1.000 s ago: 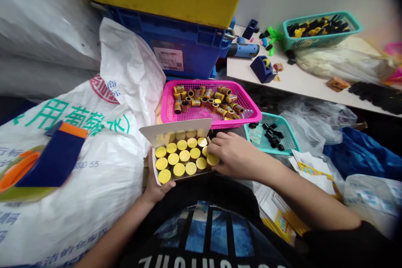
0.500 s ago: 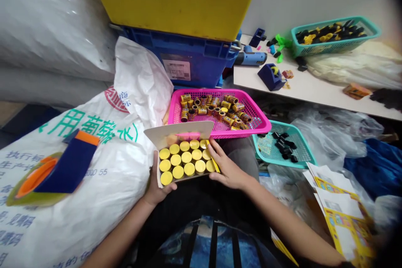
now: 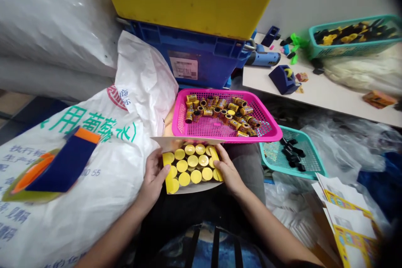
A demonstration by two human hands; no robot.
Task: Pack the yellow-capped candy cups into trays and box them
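A small open cardboard box (image 3: 198,188) is held between my two hands, packed with several rows of small cylinders with round yellow tops (image 3: 192,161). My left hand (image 3: 154,174) grips the box's left end, its thumb on the yellow left flap (image 3: 168,185). At the right end, my right hand (image 3: 230,172) grips the side, fingers against the yellow right flap (image 3: 215,155). The long back flap stands up, seen nearly edge-on. Just beyond the box, a pink basket (image 3: 269,132) contains several loose yellow-brown cylinders (image 3: 234,123).
A white woven sack (image 3: 125,167) lies on the left. Behind stand a blue crate (image 3: 207,65) and a yellow one (image 3: 188,0). At right are a green basket (image 3: 309,150) with black parts, printed cardboard sheets (image 3: 353,217), and a table (image 3: 329,92) bearing another basket (image 3: 345,50).
The left yellow flap now shows at the box's left end under my left thumb. The back flap leans closer to edge-on. My view has swung slightly left.
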